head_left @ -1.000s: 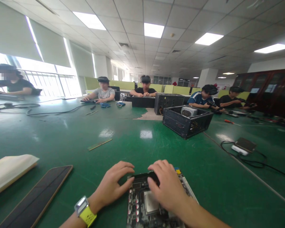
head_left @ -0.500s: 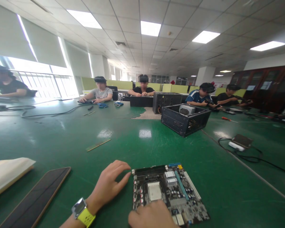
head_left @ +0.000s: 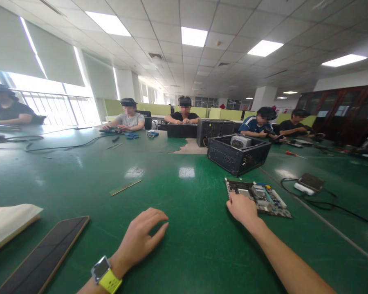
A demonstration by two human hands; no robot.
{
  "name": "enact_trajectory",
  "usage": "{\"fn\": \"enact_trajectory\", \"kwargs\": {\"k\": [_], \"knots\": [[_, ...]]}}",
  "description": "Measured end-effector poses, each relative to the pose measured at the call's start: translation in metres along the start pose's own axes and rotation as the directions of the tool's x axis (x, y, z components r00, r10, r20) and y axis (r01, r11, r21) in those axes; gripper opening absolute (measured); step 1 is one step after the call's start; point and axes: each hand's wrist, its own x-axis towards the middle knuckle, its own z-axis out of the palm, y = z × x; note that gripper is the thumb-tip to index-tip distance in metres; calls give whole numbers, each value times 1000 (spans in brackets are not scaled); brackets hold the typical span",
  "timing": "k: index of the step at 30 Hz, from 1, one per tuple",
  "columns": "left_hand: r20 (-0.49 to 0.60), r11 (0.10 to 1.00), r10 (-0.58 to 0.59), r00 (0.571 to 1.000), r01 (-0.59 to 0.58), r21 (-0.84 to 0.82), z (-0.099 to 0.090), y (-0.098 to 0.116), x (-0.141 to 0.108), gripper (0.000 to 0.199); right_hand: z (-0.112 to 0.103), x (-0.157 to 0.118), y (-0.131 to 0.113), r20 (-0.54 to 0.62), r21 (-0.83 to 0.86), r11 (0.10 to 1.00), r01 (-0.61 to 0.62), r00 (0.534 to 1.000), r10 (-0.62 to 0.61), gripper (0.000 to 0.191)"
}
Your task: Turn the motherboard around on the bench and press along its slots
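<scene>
A motherboard (head_left: 268,202) with a pale square socket and several slots lies flat on the green table (head_left: 184,253), right of centre. My right hand (head_left: 243,207) is at its near left edge, fingers curled and closed on that edge; the fingertips are partly hidden. My left hand (head_left: 145,232) rests on the table left of centre, thumb and fingers apart, holding nothing. A watch with a yellow strap (head_left: 106,274) is on the left wrist. Beyond my left hand lies a thin memory stick (head_left: 125,188).
A dark phone-like slab (head_left: 46,255) and a paper packet (head_left: 10,224) lie at the left. An open computer case (head_left: 237,155) stands behind the motherboard. A black adapter (head_left: 311,182) with cables and a red screwdriver (head_left: 295,154) lie at the right. Several people sit around the table.
The motherboard has moved away and to the right, along with my right hand. My left hand has stayed nearly in place.
</scene>
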Motion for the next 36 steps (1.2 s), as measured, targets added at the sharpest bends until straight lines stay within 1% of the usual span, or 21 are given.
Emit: {"fn": "enact_trajectory", "kwargs": {"k": [2, 5, 7, 8, 9, 10, 11, 12, 13, 14, 15, 16, 18, 19, 20, 21, 24, 26, 28, 31, 36], "knots": [[-5, 1000, 7, 1000, -7, 0, 1, -1, 0, 12, -2, -3, -1, 5, -9, 1000, 11, 1000, -11, 29], [-4, 1000, 13, 1000, -13, 0, 3, -2, 0, 13, -10, -18, -14, 50, 2, 997, 75, 996, -75, 27], [11, 1000, 16, 1000, -16, 0, 4, -2, 1, 13, -18, -38, -29, 86, 40, 984, 171, 981, -174, 27], [22, 1000, 17, 1000, -17, -1, 4, -1, 1, 13, -23, -52, -39, 109, 78, 969, 235, 964, -243, 26], [38, 1000, 18, 999, -18, -4, 4, -1, 1, 13, -27, -66, -48, 125, 130, 940, 316, 935, -331, 26], [58, 1000, 17, 998, -17, -8, 4, 0, 1, 13, -31, -81, -58, 139, 213, 892, 398, 891, -431, 26], [82, 1000, 17, 996, -16, -12, 4, 1, 2, 14, -34, -96, -67, 150, 337, 820, 464, 833, -533, 26], [108, 1000, 15, 994, -14, -15, 4, 2, 1, 15, -37, -109, -75, 147, 479, 710, 515, 751, -644, 28], [138, 1000, 12, 990, -10, -15, 4, 3, 1, 16, -40, -118, -82, 147, 594, 609, 526, 673, -725, 31], [171, 1000, 10, 985, -8, -12, 4, 4, 1, 18, -42, -124, -86, 131, 671, 532, 516, 624, -770, 32], [206, 1000, 8, 979, -7, -10, 3, 5, 0, 19, -43, -127, -89, 109, 704, 499, 505, 617, -779, 32], [237, 1000, 9, 972, -7, -8, 3, 6, 0, 21, -43, -125, -89, 86, 699, 512, 499, 652, -753, 29], [287, 1000, 11, 958, -8, -10, 4, 7, -1, 25, -40, -110, -85, -4, 609, 619, 495, 783, -622, 24], [305, 1000, 10, 952, -6, -15, 4, 8, -2, 26, -38, -100, -81, -58, 552, 679, 485, 834, -548, 24], [318, 1000, 6, 948, 0, -19, 4, 8, -2, 28, -34, -89, -76, -100, 498, 729, 470, 866, -490, 25], [328, 1000, -1, 945, 9, -22, 5, 8, -2, 29, -29, -77, -71, -128, 453, 768, 454, 885, -447, 28], [349, 999, -17, 937, 28, -27, 4, 8, 0, 30, -11, -53, -58, -133, 395, 822, 411, 911, -391, 33], [354, 999, -12, 935, 26, -35, 3, 9, 1, 29, 2, -46, -53, -99, 438, 810, 389, 917, -386, 27], [354, 998, -5, 935, 24, -51, 2, 10, 2, 30, 11, -44, -51, -92, 499, 780, 378, 918, -386, 22], [339, 997, -9, 941, 35, -72, 2, 10, 3, 33, 15, -45, -52, -132, 548, 741, 388, 915, -382, 18], [323, 996, -12, 946, 40, -81, 3, 9, 2, 38, 10, -47, -52, -159, 567, 709, 419, 901, -405, 15]]}}
